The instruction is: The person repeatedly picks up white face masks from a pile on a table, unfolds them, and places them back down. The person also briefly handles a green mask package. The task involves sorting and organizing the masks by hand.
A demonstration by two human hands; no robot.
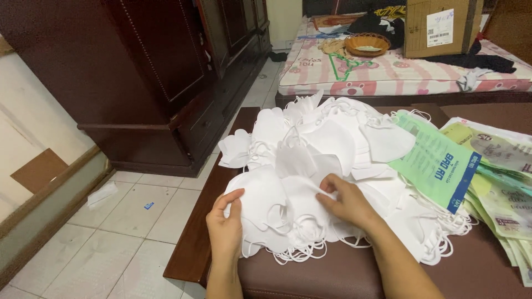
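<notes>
On brown bench (332, 277), left hand (224, 224) clasps mask pile (321, 160); right hand (346, 202) pinches one mask.

A bedroom in a home, used for piecework: a bed (388, 83) with a pink cartoon-print sheet carries clothes, a green hanger (346, 66), a woven basket (367, 44) and a cardboard box (440, 26); a dark wooden wardrobe (160, 72) stands on the white tiled floor (127, 221), near a brown counter (343, 274) heaped with white face masks (327, 166)
</notes>
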